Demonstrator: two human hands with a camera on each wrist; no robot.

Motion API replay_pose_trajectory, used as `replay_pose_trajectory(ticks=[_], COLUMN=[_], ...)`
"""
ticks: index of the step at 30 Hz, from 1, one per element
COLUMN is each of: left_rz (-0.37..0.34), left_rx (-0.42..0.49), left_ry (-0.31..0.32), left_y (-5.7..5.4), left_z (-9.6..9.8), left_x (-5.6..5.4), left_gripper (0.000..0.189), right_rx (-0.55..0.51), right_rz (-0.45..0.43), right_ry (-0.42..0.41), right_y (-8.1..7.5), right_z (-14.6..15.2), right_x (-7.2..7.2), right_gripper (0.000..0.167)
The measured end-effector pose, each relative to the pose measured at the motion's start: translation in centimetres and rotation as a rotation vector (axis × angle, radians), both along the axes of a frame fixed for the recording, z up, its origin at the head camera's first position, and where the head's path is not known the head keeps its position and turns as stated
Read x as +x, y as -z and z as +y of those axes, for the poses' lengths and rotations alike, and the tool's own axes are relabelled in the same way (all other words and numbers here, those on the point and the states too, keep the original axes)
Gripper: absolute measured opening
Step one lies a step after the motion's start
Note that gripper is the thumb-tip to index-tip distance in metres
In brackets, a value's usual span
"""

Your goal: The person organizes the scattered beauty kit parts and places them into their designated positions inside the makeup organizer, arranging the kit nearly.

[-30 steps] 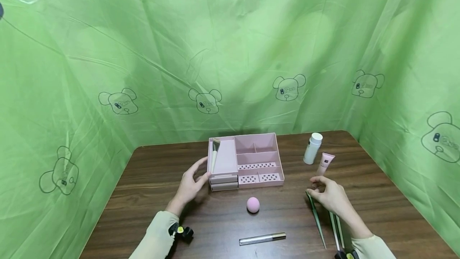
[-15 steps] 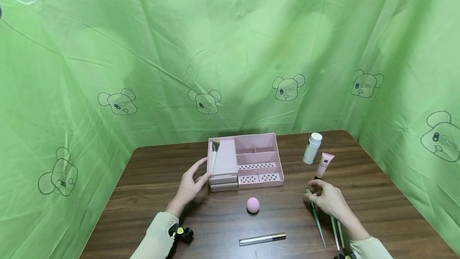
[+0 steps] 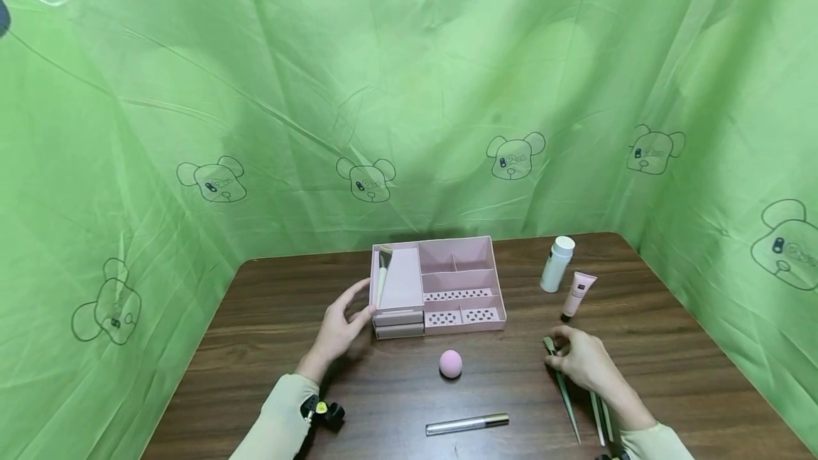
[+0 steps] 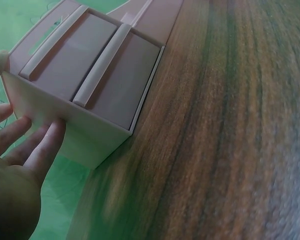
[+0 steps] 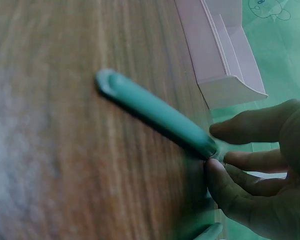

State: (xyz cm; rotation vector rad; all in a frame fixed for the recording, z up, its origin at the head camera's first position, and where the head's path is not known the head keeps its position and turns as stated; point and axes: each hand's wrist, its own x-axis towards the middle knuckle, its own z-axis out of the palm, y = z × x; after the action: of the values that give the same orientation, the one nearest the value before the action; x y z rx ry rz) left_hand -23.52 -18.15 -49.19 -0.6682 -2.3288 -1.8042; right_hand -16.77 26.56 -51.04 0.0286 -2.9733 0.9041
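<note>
My left hand point(image 3: 341, 325) rests against the left side of a pink desktop organizer point(image 3: 461, 329), fingers extended and thumb at its front corner. In the left wrist view, the fingertips touch the side wall of the organizer point(image 4: 97, 132), beside its two drawers. A white-handled makeup brush point(image 3: 381, 282) lies in the organizer's left tray. My right hand point(image 3: 584, 359) has thumb and fingers around the upper part of a slim green makeup brush point(image 3: 566, 400) lying on the table. In the right wrist view, thumb and fingertips pinch close at the far end of the green brush point(image 5: 155, 112).
A pink ball-shaped sponge point(image 3: 450, 364) and a silver tube point(image 3: 466, 424) lie in front of the organizer. A white bottle point(image 3: 557, 266) and a pink squeeze tube point(image 3: 578, 295) stand behind my right hand. More slim green-and-white items point(image 3: 599, 417) lie under my right wrist.
My right hand has come back from beside the pink squeeze tube to the green brush, and its fingers have drawn in around it. My left hand stays against the organizer.
</note>
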Motion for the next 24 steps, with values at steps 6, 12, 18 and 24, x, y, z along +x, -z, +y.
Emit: replay_pose_trajectory(ticks=[6, 12, 18, 24], left_rz=[-0.001, 0.004, 0.008, 0.012], left_rx=[0.014, 0.012, 0.011, 0.011], left_ry=[0.003, -0.003, -0.004, 0.0], left_y=[0.14, 0.27, 0.08, 0.11], left_z=[0.06, 0.1, 0.12, 0.09], left_x=[-0.08, -0.04, 0.14, 0.14], left_gripper=[0.054, 0.054, 0.054, 0.054], right_rx=[0.064, 0.126, 0.121, 0.077], right_rz=[-0.003, -0.007, 0.002, 0.012], right_ry=[-0.027, -0.014, -0.014, -0.012], right_y=[-0.01, -0.14, -0.15, -0.37], right_z=[0.01, -0.13, -0.19, -0.3], right_x=[-0.05, 0.08, -0.02, -0.14], right_gripper=[0.036, 0.034, 0.032, 0.033])
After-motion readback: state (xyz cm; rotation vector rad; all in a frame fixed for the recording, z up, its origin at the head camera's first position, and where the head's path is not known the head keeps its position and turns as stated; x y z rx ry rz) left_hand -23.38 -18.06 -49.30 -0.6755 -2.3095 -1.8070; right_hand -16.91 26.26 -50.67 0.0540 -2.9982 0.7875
